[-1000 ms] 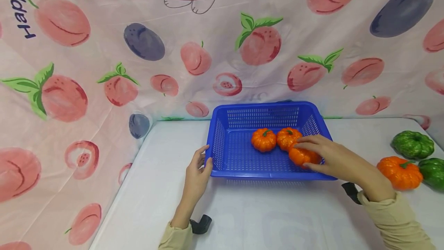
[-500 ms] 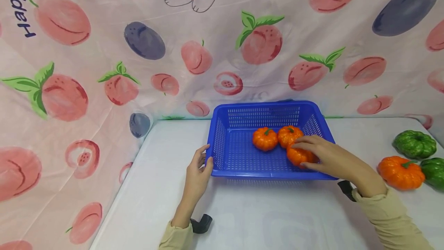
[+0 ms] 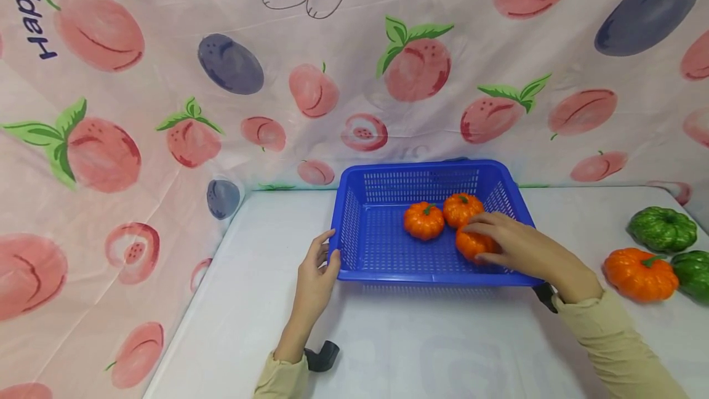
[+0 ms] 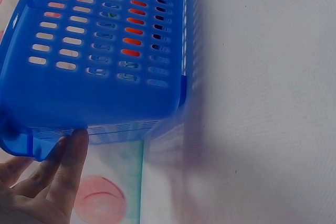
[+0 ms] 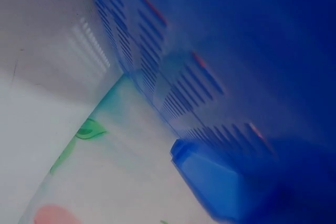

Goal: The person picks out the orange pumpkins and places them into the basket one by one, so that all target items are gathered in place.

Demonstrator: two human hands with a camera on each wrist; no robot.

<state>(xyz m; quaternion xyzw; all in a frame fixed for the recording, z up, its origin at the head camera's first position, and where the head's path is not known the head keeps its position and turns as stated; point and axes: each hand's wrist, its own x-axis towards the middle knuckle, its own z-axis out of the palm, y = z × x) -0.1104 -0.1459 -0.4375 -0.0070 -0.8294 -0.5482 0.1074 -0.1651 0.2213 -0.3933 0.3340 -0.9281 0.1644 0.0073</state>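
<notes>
A blue plastic basket (image 3: 399, 278) with slotted walls stands on the white table. My left hand (image 3: 314, 282) grips its left rim at the front corner; the left wrist view shows the fingers (image 4: 72, 166) against the outside under the rim. Inside the basket sit three small orange pumpkins. One pumpkin (image 3: 423, 221) lies near the middle, and another pumpkin (image 3: 463, 209) lies behind and right of it. My right hand (image 3: 517, 248) reaches over the right side and holds the nearest pumpkin (image 3: 472, 244), partly covering it. The right wrist view shows the basket wall (image 5: 210, 93) but not the hand.
Right of the basket on the table (image 3: 399, 343) lie a larger orange pumpkin (image 3: 639, 274), a green pumpkin (image 3: 662, 229) and another green one (image 3: 692, 276) cut off by the frame edge. A fruit-printed cloth (image 3: 332, 42) hangs close behind the basket.
My right hand has shifted left with its pumpkin inside the basket. The pumpkin behind it has moved slightly toward the back. My left hand stays at the rim.
</notes>
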